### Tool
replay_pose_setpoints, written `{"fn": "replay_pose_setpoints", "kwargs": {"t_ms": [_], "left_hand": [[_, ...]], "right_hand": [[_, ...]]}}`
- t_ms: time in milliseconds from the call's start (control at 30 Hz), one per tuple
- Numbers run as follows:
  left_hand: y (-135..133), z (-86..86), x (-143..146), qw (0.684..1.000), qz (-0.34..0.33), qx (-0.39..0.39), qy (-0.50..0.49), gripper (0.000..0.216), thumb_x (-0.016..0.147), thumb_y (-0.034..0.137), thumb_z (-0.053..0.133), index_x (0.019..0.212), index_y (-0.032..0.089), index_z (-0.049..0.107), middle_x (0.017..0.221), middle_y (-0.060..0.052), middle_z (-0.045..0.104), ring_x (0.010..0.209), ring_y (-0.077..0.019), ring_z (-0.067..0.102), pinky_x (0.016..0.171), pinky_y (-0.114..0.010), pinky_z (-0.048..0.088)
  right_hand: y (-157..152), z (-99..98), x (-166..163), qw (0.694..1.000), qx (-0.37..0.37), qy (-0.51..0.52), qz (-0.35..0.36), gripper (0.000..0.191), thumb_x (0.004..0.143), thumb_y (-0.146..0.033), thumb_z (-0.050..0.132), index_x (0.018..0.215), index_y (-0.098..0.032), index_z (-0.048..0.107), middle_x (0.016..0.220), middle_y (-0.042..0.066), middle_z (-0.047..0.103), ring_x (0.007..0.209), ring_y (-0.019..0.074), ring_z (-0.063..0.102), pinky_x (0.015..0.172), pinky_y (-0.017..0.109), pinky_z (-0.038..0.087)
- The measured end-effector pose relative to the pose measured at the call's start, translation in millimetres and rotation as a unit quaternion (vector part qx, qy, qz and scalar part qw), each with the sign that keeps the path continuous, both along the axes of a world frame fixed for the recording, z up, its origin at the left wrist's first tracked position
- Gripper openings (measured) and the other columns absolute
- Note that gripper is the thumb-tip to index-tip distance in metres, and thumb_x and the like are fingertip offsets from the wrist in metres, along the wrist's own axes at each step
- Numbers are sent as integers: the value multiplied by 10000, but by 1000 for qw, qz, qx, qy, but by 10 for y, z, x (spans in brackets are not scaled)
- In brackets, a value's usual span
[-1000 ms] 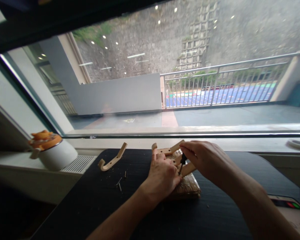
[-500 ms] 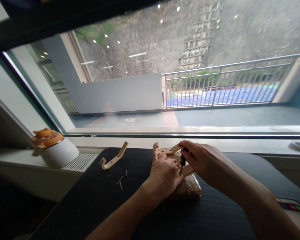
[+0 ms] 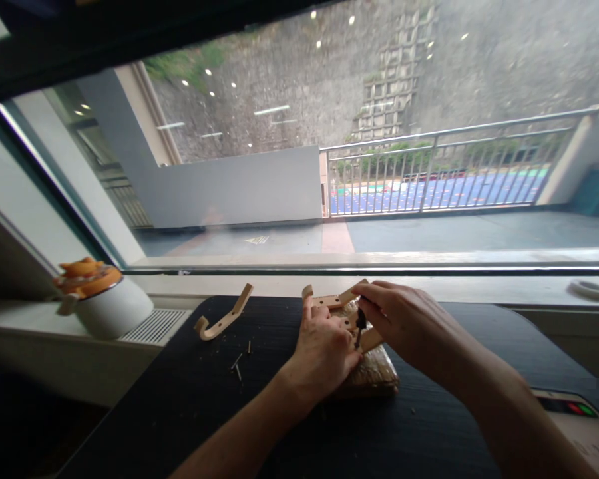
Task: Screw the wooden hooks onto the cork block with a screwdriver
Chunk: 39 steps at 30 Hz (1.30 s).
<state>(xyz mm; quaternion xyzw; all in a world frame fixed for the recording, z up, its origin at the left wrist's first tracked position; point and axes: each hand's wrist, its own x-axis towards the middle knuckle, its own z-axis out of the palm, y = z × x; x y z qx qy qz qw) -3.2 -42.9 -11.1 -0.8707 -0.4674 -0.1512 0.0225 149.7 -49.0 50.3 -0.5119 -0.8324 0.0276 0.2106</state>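
My right hand (image 3: 397, 309) grips a small dark screwdriver (image 3: 361, 318) from above, its shaft pointing down beside my left thumb. My left hand (image 3: 324, 346) is closed over a wooden hook (image 3: 372, 339), pressing it on a brown block (image 3: 379, 372) with a shiny, wrapped-looking surface. Another wooden hook (image 3: 333, 301) with dark holes lies across the block's far end, partly behind my fingers. The screwdriver's tip is mostly hidden by my left hand. A loose curved wooden hook (image 3: 224, 322) rests on the table to the left, with several screws (image 3: 237, 366) nearer me.
The black table (image 3: 180, 406) stands against a window sill (image 3: 269, 285). A white pot with an orange lid (image 3: 112, 306) is on the sill at left, beside a vent (image 3: 154, 326). A phone-like device (image 3: 564, 406) lies at right, and a tape roll (image 3: 586, 289) on the right sill.
The view has shifted slightly, moving everything a little to the left. My hands keep nearly the same pose, the right one still on the screwdriver.
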Motion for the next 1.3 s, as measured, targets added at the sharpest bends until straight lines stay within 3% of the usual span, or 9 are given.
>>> {"fn": "replay_pose_setpoints", "kwargs": {"t_ms": [200, 367, 733, 1000, 1300], "left_hand": [[9, -2, -3, 1000, -4, 14, -1, 282, 855, 408, 575, 740, 201, 729, 874, -63, 700, 1051, -292, 528, 1098, -578, 139], [12, -5, -3, 1000, -5, 0, -2, 242, 833, 394, 613, 721, 203, 710, 828, -35, 697, 1007, -284, 536, 1094, -600, 117], [9, -16, -1, 1000, -3, 0, -9, 175, 810, 370, 640, 775, 211, 705, 826, -19, 695, 985, -264, 536, 1112, -578, 67], [8, -2, -7, 1000, -5, -8, -3, 248, 841, 395, 601, 727, 200, 704, 845, -32, 695, 989, -274, 538, 1093, -594, 125], [11, -1, 8, 1000, -4, -4, -11, 209, 838, 388, 606, 778, 215, 708, 859, -23, 697, 995, -274, 537, 1097, -604, 99]], "right_hand": [[-38, -22, -65, 997, -12, 26, 75, 249, 901, -123, 409, 918, -202, 644, 854, 30, 638, 732, 145, 575, 621, 245, 348], [-8, -25, -28, 998, -4, 37, 41, 258, 903, -159, 448, 1043, -223, 655, 881, 34, 665, 766, 164, 611, 635, 251, 362], [71, -36, 44, 999, 17, -7, -46, 208, 895, -233, 478, 952, -249, 677, 783, 3, 663, 679, 169, 598, 569, 263, 317], [-26, -22, -41, 999, 6, 20, 50, 262, 889, -113, 418, 951, -199, 658, 913, 39, 652, 769, 152, 594, 634, 244, 368], [-9, -42, -5, 998, 40, 33, 44, 286, 888, -161, 446, 1027, -233, 686, 879, 44, 684, 744, 156, 622, 624, 238, 384]]}}
